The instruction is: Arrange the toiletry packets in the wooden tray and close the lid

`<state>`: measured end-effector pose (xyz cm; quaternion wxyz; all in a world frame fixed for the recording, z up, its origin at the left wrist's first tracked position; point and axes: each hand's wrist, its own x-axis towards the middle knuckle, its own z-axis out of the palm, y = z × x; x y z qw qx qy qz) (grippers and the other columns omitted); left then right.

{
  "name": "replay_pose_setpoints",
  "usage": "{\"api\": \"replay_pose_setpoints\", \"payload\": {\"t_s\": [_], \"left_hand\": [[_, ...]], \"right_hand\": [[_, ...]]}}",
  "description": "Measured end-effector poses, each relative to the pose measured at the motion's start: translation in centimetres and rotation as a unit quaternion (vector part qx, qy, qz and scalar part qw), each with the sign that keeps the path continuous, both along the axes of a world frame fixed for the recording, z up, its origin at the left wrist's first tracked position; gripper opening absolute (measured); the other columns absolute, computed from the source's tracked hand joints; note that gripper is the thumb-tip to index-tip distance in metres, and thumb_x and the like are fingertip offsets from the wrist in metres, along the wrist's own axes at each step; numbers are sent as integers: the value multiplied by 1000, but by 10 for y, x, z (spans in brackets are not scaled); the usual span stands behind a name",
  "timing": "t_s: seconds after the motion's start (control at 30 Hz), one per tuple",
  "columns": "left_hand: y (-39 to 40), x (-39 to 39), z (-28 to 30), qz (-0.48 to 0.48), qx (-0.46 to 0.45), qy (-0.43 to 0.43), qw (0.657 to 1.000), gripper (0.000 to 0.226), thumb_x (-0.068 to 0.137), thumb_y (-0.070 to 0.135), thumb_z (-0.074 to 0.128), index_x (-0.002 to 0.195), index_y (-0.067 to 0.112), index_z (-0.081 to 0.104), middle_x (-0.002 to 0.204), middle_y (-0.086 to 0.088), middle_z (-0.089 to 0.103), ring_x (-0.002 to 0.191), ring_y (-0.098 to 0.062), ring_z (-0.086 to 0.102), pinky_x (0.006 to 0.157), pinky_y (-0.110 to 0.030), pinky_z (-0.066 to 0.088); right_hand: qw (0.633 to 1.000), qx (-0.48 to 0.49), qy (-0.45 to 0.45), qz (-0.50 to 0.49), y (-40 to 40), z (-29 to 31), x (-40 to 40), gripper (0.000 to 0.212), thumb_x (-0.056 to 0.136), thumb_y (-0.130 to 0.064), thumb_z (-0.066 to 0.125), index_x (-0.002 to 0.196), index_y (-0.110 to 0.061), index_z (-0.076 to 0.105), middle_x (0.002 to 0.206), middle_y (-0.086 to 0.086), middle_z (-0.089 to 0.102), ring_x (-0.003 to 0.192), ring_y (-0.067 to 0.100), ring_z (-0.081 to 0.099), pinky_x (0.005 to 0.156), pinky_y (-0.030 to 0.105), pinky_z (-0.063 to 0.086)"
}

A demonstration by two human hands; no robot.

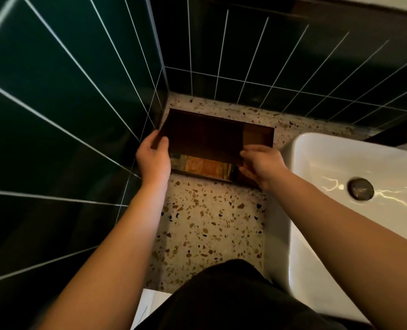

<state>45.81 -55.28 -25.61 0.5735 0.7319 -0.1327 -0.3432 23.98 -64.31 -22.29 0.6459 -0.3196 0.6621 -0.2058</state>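
Nearest to us, the terrazzo counter (205, 225) runs up the middle of the view, with one white basin (355, 186) at 3 o'clock. Further on, at about 12 o'clock from our arms, the wooden tray (257, 136) sits in the corner against the dark green tiles (54, 91), and our two hands are working at it.

Our left hand (153, 158) is clamped on the left edge of the lid (202, 136), thumb on top and fingers beneath. Our right hand (262, 163) pinches the lid's near right corner. We judge the lid to be partly on, covering most of the tray and not yet settled.

The packets (205, 167) appear already arranged: a strip of them shows along the near edge of the tray, below the lid. We count roughly four there (the light is dim and the lid hides the rest, so the true number cannot be told). At the far right, one uncovered section of the tray shows pale wood.

So the arranging looks done; what remains is seating the single lid squarely over the tray.
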Motion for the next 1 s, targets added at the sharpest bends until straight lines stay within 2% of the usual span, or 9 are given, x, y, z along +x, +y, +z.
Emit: {"api": "replay_pose_setpoints", "payload": {"t_s": [0.07,0.1,0.23,0.43,0.53,0.67,0.77,0.87,1.0], "left_hand": [[8,0,-4,-13,30,-43,999,36,97,22,64,133,27,63,108,21,67,102,7,65,83,-14,53],[10,0,-6,-24,51,-61,997,38,97,21,64,134,26,63,115,18,67,109,2,64,86,-16,51],[17,-1,-15,-83,135,-162,974,45,96,19,66,140,19,58,142,-3,59,131,-22,54,109,-43,45],[23,-6,-25,-154,184,-278,930,49,98,19,62,145,11,51,151,-8,49,141,-27,42,117,-44,35],[26,-8,-28,-173,202,-316,911,48,100,24,58,147,14,50,155,-5,46,145,-26,36,118,-46,33],[30,-10,-31,-182,217,-337,898,48,102,29,53,149,17,47,159,0,41,147,-25,33,116,-49,34],[30,-13,-32,-193,226,-345,890,49,103,29,50,150,17,44,161,0,36,148,-26,30,116,-51,34],[32,-15,-32,-221,261,-357,869,53,103,33,50,153,19,39,165,2,27,152,-27,22,118,-52,30],[34,-23,-34,-265,306,-414,815,61,103,43,43,158,23,26,169,0,14,155,-27,6,124,-53,12]], "right_hand": [[999,5,29,20,5,-6,0,17,92,-5,66,106,-13,67,99,9,66,83,19,66,59,27,60],[999,10,42,29,7,-10,1,16,91,-3,67,105,-12,66,101,10,65,85,21,66,61,28,60],[995,22,84,53,13,-23,2,13,90,-1,67,92,-13,65,102,12,64,87,25,66,64,31,61],[991,-1,98,86,19,-31,2,8,88,-9,66,81,-13,69,103,20,71,96,36,68,84,44,59],[991,2,98,87,21,-29,3,8,85,-10,64,86,-7,71,98,18,70,99,38,67,90,50,57],[990,-7,104,95,23,-25,4,29,84,-8,60,104,10,68,101,24,72,94,40,69,92,58,53],[993,-4,94,76,25,-22,2,30,83,-8,61,107,9,67,100,20,72,91,34,69,92,56,54],[996,10,67,59,28,-18,-1,23,85,-14,64,105,-3,68,109,13,71,97,29,69,91,48,56],[999,1,19,43,32,-6,-5,17,90,-15,64,104,-6,69,112,15,71,101,25,69,88,41,58]]}}
